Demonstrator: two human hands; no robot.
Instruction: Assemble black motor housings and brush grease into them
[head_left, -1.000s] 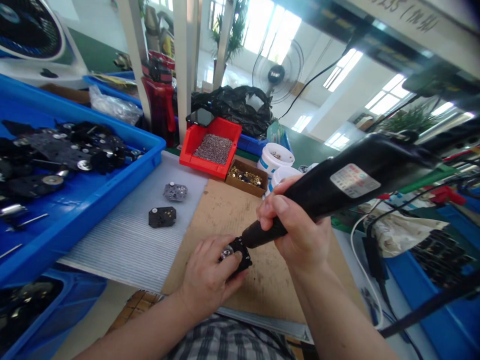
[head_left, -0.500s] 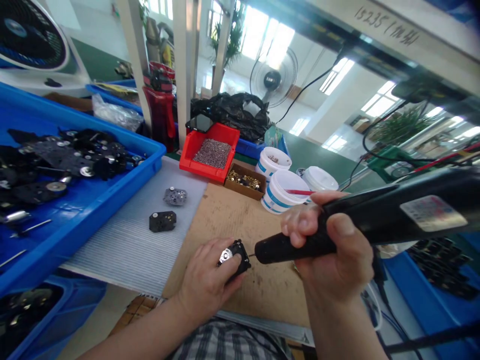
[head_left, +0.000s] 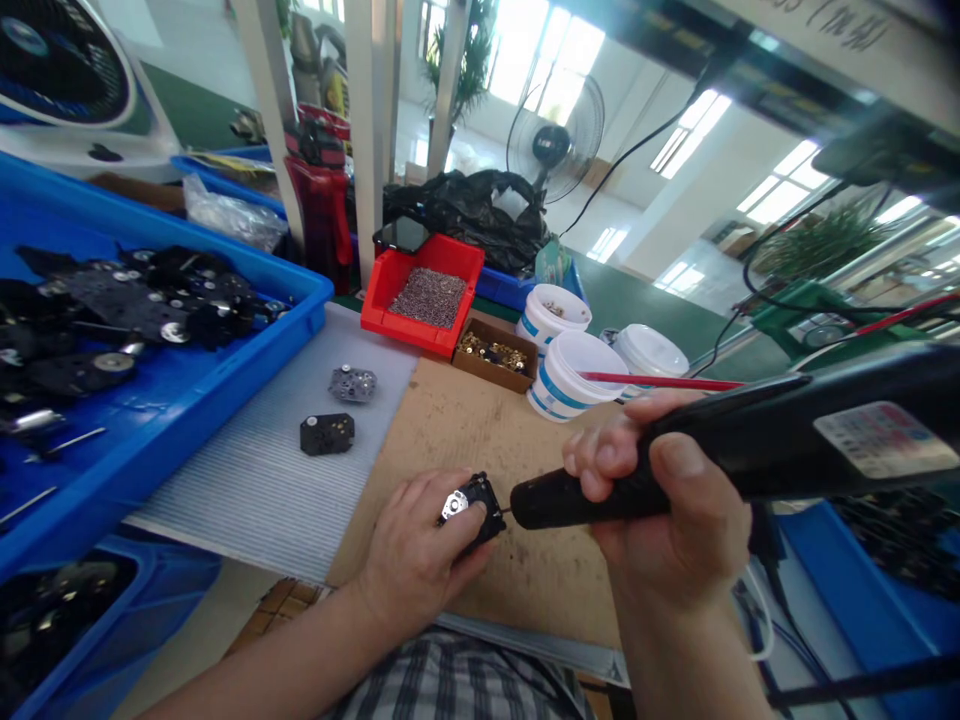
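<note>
My left hand (head_left: 421,532) is closed round a small black mechanical part (head_left: 484,500) with a silvery metal plate on it, low over the brown cardboard (head_left: 420,440). A black electric screwdriver (head_left: 720,440) lies in the grip of my right hand (head_left: 686,500), tilted nearly level. Its thin bit points left and meets the edge of the black part; whether it sits in a screw is too small to tell. To the left, a black plate (head_left: 327,434) and a grey plate (head_left: 352,383) rest on the ribbed sheet.
A large blue tray (head_left: 300,300) of black assemblies stands at left. Beyond the cardboard are a red bin (head_left: 375,318) of small screws, a cardboard box (head_left: 480,374) of brass parts and white tubs (head_left: 559,400), one with a red stick across it. Another blue tray (head_left: 847,590) stands at right.
The view has shifted slightly. Both hands keep their grips, and the screwdriver's bit stays at the edge of the black part.
</note>
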